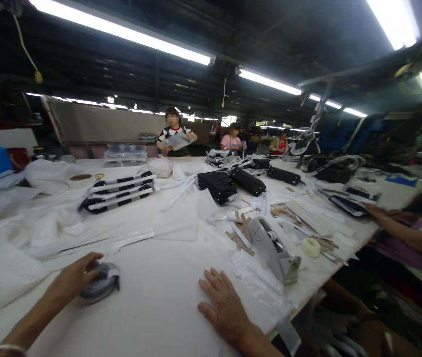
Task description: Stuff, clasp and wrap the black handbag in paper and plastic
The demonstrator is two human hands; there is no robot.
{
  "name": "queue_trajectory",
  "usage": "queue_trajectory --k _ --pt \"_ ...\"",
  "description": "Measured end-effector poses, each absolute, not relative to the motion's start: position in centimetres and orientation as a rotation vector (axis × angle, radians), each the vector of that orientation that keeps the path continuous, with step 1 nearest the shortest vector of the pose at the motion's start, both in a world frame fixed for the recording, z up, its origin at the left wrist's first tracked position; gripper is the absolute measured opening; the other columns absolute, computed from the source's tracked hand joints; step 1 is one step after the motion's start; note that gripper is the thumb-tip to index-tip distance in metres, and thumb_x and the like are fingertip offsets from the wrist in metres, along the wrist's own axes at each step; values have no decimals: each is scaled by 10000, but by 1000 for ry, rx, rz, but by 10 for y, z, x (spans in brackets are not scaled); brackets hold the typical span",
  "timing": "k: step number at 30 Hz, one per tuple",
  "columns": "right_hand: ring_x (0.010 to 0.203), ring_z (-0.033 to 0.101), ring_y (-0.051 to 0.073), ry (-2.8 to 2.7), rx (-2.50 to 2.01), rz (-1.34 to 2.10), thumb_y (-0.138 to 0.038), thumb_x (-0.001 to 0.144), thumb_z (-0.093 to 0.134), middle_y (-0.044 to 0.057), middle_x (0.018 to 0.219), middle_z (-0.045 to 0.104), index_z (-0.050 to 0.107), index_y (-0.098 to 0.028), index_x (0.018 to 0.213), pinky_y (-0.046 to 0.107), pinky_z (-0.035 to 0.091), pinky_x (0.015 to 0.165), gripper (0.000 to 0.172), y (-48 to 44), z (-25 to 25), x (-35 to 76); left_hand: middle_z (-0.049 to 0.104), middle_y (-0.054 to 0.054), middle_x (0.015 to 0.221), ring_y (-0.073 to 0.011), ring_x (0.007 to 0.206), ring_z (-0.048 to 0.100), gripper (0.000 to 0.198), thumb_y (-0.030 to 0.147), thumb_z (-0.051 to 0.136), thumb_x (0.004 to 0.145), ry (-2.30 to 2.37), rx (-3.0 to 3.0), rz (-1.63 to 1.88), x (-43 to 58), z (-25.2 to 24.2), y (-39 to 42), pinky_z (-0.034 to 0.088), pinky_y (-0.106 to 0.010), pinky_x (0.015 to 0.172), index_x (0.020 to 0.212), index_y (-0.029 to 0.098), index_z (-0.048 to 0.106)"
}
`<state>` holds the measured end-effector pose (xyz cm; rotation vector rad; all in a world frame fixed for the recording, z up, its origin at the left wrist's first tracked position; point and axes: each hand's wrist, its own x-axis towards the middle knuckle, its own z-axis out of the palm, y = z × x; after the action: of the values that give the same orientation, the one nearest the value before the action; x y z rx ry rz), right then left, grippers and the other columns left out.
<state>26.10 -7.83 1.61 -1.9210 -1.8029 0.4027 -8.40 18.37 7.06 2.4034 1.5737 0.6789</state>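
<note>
On the left of the white table, my left hand [76, 272] has its fingers curled over the edge of a coiled dark strap [101, 286] with a pale band around part of it. The coil is somewhat blurred, and part of it is hidden behind the fingers. My right hand [222, 301] lies palm down on the white tabletop [154, 297], fingers stretched out, holding nothing. Beyond it to the right stands a grey tape dispenser [272, 248], apart from the hand.
Black bags [216, 186] and a stack of wrapped black pieces [119, 193] lie farther back. Cardboard strips [241, 232] and a tape roll [310, 246] sit near the dispenser. A co-worker's arm [400, 225] reaches in at right; another person [175, 134] stands across the table.
</note>
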Motion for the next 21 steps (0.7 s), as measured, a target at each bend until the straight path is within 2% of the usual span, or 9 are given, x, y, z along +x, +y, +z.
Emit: queue_trajectory --k 3,5,7,8,10,13,16,19,21 --pt "1456 308 281 -1758 -1907 506 -407 819 667 59 1536 425 569 -255 1367 473 139 1229 577 -73 25 269 655 -151 1152 -345 1044 640 460 326 324 841 1707 2673 821 -41 83 187 532 -466 855 1163 125 584" --pt "1354 464 298 -1692 -1907 665 -370 746 719 93 1417 566 669 -219 1246 446 307 1167 525 -59 42 282 639 -169 1177 -348 1072 628 469 334 334 883 1544 2759 939 -3 79 173 519 -490 897 1219 105 569" --pt "1093 660 262 -1557 -1907 828 -356 766 672 91 1135 736 751 -190 1055 363 502 958 343 -36 68 300 661 -144 1177 -310 1083 636 416 353 399 889 1218 2738 985 35 62 151 516 -464 942 1189 152 604" --pt "958 702 233 -1481 -1899 848 -354 809 612 72 999 769 761 -186 993 328 535 845 290 -22 81 310 662 -119 1202 -289 1104 634 383 343 426 892 1116 2710 938 53 50 138 518 -450 955 1188 190 616" --pt "869 710 201 -1424 -1894 671 -327 819 588 43 913 774 759 -191 939 289 525 779 249 11 105 330 672 -87 1208 -262 1101 644 348 293 470 884 1015 2664 827 81 24 115 538 -435 938 1184 230 633" --pt "897 702 202 -1349 -1948 397 -324 797 629 49 958 766 738 -190 973 289 512 811 246 61 125 356 680 -73 1203 -253 1104 646 313 228 532 861 948 2645 782 102 -5 96 539 -434 957 1143 251 665" --pt "995 679 223 -1180 -2022 201 -347 811 623 98 1132 720 670 -162 1144 319 496 901 383 108 129 385 689 -69 1176 -250 1085 654 269 224 581 852 891 2652 875 103 -15 97 553 -415 939 1100 260 678" --pt "1208 572 267 -971 -2089 -7 -354 844 570 166 1338 595 543 -114 1322 357 426 1031 535 148 132 425 700 -48 1135 -228 1021 676 228 247 603 861 848 2646 969 98 -16 106 584 -359 862 1077 280 671" --pt "1254 527 314 -832 -2139 -96 -381 860 541 220 1352 565 503 -64 1353 403 414 1042 588 168 134 454 702 -35 1123 -212 1013 678 206 287 598 884 800 2650 1013 96 -17 111 585 -330 849 1080 292 661"
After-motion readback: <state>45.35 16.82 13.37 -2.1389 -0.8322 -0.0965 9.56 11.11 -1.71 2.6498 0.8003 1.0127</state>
